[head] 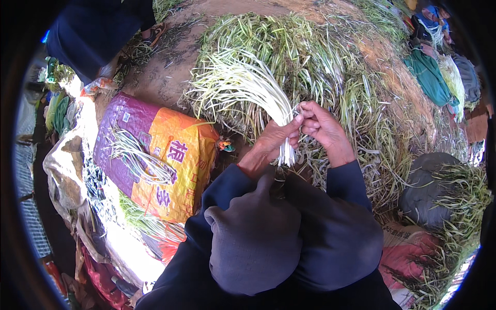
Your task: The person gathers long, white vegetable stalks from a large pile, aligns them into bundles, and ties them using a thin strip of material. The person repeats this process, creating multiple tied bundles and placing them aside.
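My left hand (277,137) is closed around a bunch of pale, long-stemmed greens (267,91), near the cut white ends. The leaf tips fan out to the upper left over a big heap of similar greens (341,73). Just right of the bunch is my right hand (319,126), its thumb and forefinger pinched together beside the stems; something thin seems to be between them, too small to tell. A small separate bundle of pale stems (141,157) lies on a purple and orange printed woven sack (186,155) to the left.
More greens and red strands (170,240) show below the sack. A person in dark clothing (97,35) stands at the upper left; another person (436,23) is at the far upper right. A dark rounded bundle (430,190) and a pinkish sack (410,248) lie at the right, with loose leaves around.
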`<state>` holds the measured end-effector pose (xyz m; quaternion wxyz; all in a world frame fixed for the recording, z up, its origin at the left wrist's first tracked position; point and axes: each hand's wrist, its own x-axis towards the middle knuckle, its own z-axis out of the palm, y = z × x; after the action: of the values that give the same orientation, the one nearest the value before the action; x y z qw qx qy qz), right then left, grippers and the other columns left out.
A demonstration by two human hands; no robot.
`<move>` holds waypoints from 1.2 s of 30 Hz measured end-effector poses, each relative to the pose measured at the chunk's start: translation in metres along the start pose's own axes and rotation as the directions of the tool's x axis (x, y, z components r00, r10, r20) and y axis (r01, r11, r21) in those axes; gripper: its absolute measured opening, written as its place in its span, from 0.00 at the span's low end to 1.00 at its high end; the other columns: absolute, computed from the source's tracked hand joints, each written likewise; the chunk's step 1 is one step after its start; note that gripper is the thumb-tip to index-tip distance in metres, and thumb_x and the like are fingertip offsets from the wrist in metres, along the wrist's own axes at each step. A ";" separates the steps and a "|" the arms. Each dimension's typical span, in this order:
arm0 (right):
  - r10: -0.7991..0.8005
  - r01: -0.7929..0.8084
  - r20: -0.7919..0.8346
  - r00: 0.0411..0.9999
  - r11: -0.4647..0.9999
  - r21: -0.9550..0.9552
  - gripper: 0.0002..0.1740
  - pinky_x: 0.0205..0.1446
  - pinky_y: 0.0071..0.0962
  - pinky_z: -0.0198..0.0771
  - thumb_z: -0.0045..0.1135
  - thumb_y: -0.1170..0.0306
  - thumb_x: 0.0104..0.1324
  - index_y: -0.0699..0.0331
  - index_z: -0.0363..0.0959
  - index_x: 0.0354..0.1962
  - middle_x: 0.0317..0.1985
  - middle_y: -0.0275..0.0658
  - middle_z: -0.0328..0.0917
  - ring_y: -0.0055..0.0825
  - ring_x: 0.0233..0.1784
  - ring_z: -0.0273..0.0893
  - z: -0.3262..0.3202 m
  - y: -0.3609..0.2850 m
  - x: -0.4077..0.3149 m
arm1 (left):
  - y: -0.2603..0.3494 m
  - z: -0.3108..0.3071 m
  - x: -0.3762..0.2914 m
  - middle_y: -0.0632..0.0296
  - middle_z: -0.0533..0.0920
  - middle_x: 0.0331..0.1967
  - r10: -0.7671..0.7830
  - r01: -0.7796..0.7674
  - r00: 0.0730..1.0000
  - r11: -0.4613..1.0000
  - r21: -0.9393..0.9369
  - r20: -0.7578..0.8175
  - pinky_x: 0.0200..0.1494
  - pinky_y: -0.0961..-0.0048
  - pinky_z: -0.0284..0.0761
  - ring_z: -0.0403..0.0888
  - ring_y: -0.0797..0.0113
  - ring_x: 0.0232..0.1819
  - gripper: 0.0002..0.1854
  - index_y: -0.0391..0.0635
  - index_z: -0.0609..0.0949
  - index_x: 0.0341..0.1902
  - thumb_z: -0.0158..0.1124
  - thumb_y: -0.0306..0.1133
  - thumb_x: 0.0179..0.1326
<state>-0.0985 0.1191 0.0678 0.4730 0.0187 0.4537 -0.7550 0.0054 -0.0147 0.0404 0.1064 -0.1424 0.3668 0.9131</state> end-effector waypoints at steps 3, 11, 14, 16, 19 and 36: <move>-0.009 0.009 -0.013 1.000 1.000 -0.001 0.08 0.19 0.12 0.50 0.58 0.67 0.69 0.63 0.73 0.39 0.21 0.19 0.65 0.06 0.14 0.54 0.012 -0.012 0.005 | 0.000 0.002 -0.001 0.71 0.69 0.19 0.026 -0.026 1.000 0.999 -0.036 -0.001 0.24 0.74 0.69 0.69 0.76 0.19 0.16 0.50 0.74 0.38 0.68 0.46 0.66; -0.187 0.116 0.171 0.967 0.925 0.361 0.07 0.25 0.17 0.54 0.54 0.70 0.72 0.65 0.70 0.41 0.24 0.24 0.66 0.10 0.16 0.54 0.023 -0.053 0.008 | 0.001 0.001 -0.009 0.72 0.66 0.19 0.060 -0.059 0.997 0.998 -0.026 0.056 0.25 0.76 0.66 0.65 0.77 0.20 0.17 0.52 0.69 0.32 0.59 0.48 0.72; -0.393 0.272 0.157 0.906 0.825 0.495 0.06 0.26 0.17 0.54 0.53 0.70 0.72 0.65 0.71 0.41 0.24 0.24 0.67 0.11 0.17 0.55 0.011 -0.078 -0.009 | 0.006 0.001 -0.018 0.74 0.63 0.19 0.092 -0.088 0.991 0.995 -0.046 0.102 0.27 0.78 0.65 0.62 0.79 0.21 0.18 0.52 0.67 0.32 0.53 0.49 0.75; -0.489 0.402 0.101 0.867 0.803 0.440 0.07 0.25 0.17 0.55 0.52 0.69 0.72 0.64 0.74 0.39 0.24 0.25 0.69 0.10 0.18 0.57 0.002 -0.082 -0.022 | 0.013 0.002 -0.022 0.73 0.63 0.19 0.145 -0.128 0.982 0.982 -0.138 0.123 0.27 0.77 0.65 0.62 0.78 0.20 0.18 0.51 0.68 0.34 0.55 0.50 0.74; -0.635 0.540 -0.254 0.730 0.763 -0.356 0.10 0.26 0.18 0.56 0.54 0.67 0.72 0.64 0.77 0.33 0.23 0.27 0.71 0.13 0.18 0.58 -0.010 -0.028 -0.046 | 0.043 0.006 -0.034 0.73 0.61 0.19 0.250 -0.190 0.953 0.934 -0.302 0.172 0.27 0.77 0.63 0.60 0.78 0.20 0.17 0.49 0.70 0.37 0.51 0.49 0.76; 0.063 0.061 0.386 0.920 0.952 -0.301 0.17 0.45 0.21 0.72 0.61 0.63 0.67 0.66 0.74 0.47 0.45 0.37 0.77 0.21 0.43 0.76 -0.044 0.188 -0.197 | 0.353 0.079 -0.080 0.71 0.62 0.22 0.620 -0.766 0.621 0.609 0.205 0.479 0.32 0.78 0.62 0.58 0.78 0.23 0.11 0.45 0.70 0.33 0.54 0.33 0.75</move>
<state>0.1300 0.2608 0.0062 0.5513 -0.2059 0.4618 -0.6636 -0.0392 -0.2168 0.3477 -0.1715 0.2084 0.5408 0.7967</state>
